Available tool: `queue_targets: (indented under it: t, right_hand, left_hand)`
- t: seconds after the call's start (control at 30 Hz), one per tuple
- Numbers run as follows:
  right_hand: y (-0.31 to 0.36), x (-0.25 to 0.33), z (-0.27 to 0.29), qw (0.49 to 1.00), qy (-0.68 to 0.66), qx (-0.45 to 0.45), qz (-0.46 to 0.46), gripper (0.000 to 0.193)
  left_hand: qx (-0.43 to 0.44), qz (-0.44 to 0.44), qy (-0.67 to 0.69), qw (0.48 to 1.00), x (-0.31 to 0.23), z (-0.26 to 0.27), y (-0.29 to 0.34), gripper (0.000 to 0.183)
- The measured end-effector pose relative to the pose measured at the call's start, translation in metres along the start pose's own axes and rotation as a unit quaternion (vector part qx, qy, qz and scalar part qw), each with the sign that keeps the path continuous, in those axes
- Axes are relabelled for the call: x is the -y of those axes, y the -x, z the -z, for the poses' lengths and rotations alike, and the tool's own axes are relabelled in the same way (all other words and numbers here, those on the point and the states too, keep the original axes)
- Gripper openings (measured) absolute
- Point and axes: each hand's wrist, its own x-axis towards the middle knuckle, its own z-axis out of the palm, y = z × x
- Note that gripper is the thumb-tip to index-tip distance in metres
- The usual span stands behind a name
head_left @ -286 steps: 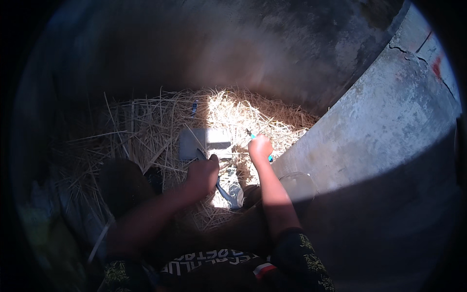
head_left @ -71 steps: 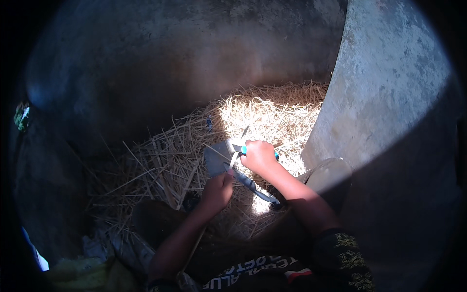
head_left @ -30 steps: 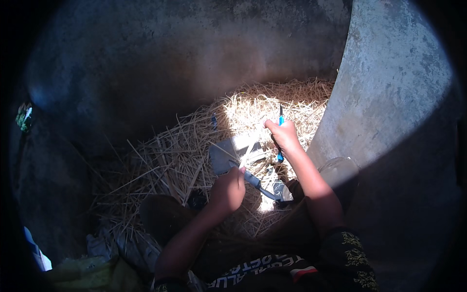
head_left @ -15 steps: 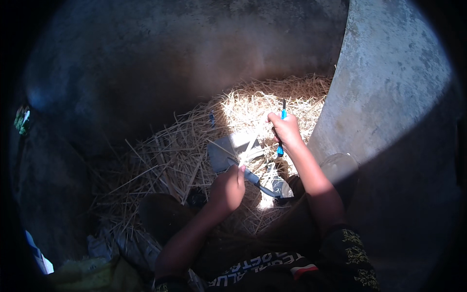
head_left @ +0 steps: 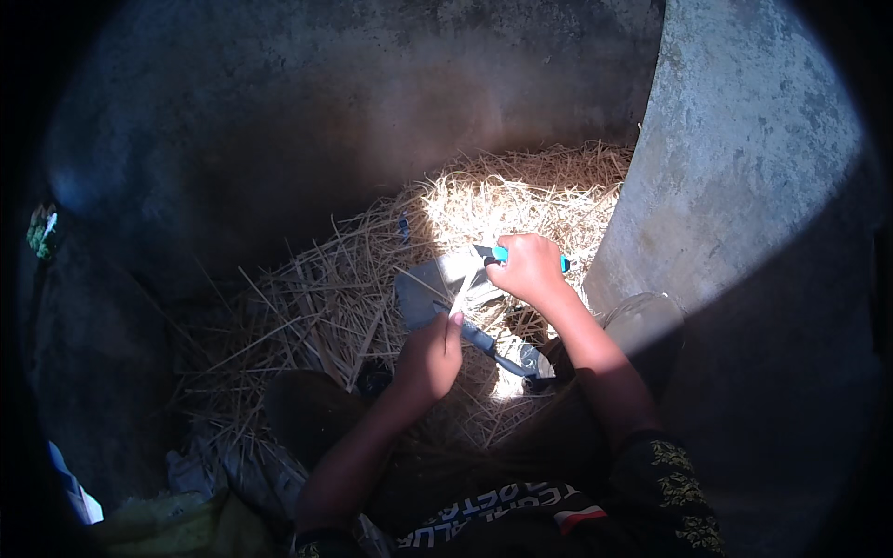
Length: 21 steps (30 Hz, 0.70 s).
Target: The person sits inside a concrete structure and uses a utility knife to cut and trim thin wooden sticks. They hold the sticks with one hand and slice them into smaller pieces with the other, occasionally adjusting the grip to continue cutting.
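My right hand (head_left: 532, 272) is closed around a blue-and-black utility knife (head_left: 500, 254). Its dark blade points left, over the upper end of a thin pale strip (head_left: 460, 298), perhaps wood or bamboo. That strip stands up slanted from my left hand (head_left: 431, 355), whose fingers pinch its lower end. Whether the blade touches the strip I cannot tell. Beneath the strip lies a grey block (head_left: 419, 290), partly in bright sun. A long dark tool (head_left: 479, 338) rests just right of my left hand, one end hidden behind it.
Loose straw or shavings (head_left: 316, 307) cover the ground. A curved concrete wall (head_left: 372, 93) rises behind, and a lighter one (head_left: 735, 149) stands close on the right. A pale rounded container (head_left: 646, 321) sits by my right forearm. A yellowish sack (head_left: 186, 525) lies lower left.
My right hand has moved down and left, turning the utility knife from upright to nearly level, its blade now at the strip's top. My left hand has shifted slightly left.
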Motion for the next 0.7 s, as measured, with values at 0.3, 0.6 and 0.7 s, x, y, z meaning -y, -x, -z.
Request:
queue_targets:
  t: [0.3, 0.6, 0.7]
  right_hand:
    - [-0.034, -0.033, -0.057, 0.991, 0.082, -0.079, -0.069, 0.012]
    - [-0.049, -0.041, -0.054, 0.981, 0.131, -0.144, 0.002, 0.013]
    - [-0.049, -0.044, -0.039, 0.98, 0.14, -0.108, -0.09, 0.016]
  left_hand:
    - [0.006, 0.019, -0.09, 0.996, -0.009, -0.006, -0.004, 0.032]
    - [0.01, 0.013, -0.101, 0.995, -0.007, -0.003, -0.01, 0.034]
    - [0.021, 0.022, -0.09, 0.995, -0.012, -0.004, -0.011, 0.035]
